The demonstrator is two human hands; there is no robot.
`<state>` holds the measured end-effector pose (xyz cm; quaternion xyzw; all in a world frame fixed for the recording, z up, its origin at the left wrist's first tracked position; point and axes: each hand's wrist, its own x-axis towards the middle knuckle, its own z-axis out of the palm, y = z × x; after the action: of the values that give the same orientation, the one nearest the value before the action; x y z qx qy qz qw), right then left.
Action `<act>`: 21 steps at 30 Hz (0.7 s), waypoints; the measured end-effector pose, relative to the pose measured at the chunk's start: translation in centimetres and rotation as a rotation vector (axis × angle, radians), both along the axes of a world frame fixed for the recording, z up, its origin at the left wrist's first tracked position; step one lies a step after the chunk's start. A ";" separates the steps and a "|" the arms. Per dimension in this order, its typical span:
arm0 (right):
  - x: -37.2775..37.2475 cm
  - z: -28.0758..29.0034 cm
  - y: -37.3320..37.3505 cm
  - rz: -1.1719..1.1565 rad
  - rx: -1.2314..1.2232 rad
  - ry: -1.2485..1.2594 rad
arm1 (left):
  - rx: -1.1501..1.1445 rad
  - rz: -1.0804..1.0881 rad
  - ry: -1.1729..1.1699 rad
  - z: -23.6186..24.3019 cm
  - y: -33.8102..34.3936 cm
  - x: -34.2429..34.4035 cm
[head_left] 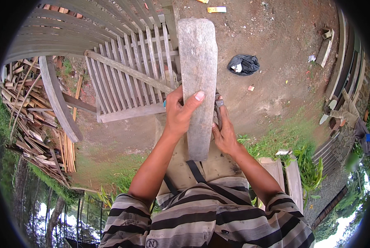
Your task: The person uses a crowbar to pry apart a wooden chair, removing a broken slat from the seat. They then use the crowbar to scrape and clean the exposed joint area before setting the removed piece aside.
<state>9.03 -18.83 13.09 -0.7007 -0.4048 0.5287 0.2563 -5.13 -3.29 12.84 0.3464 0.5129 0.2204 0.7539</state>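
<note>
A long, weathered grey wooden board (198,62) points away from me over my lap, its narrower end close to my body. My left hand (181,109) grips its left edge, thumb lying flat on the top face and fingers curled underneath. Beside the board's right edge, my right hand (226,132) is closed around a small dark tool (219,108) with a greyish metal-looking part. The board hides much of this tool, so its kind cannot be told. A bit of teal shows by my left fingers.
A slatted wooden bench (131,74) stands at the left, touching a curved wooden beam (57,95). Scrap wood (36,132) is heaped farther left. On the dirt ground lie a black plastic bag (245,65) and a yellow packet (216,9). Planks (293,177) stand near my right elbow.
</note>
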 end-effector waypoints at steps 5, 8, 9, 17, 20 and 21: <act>0.1 -1.5 -0.5 0.020 0.117 -0.061 | -0.091 0.091 0.010 -0.4 -1.0 0.2; 0.2 -2.0 -0.9 0.006 0.159 -0.029 | -0.111 0.100 0.026 -0.5 -1.2 0.0; 0.2 -1.9 -0.9 0.006 0.171 -0.033 | -0.111 0.094 0.033 -0.5 -1.3 -0.1; -0.7 -3.3 -1.5 0.005 0.295 -0.050 | -0.059 0.039 0.073 -0.5 -1.3 -0.6; -0.7 -5.4 -1.4 0.016 0.410 -0.079 | -0.076 -0.008 0.102 -0.5 -1.4 -0.9; -0.7 -6.1 -1.4 0.010 0.435 -0.070 | -0.090 -0.020 0.111 -0.3 -1.3 -0.9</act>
<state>8.32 -20.25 7.03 -0.6447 -0.5216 0.4057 0.3844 -5.99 -4.63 12.49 0.3290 0.5598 0.1700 0.7413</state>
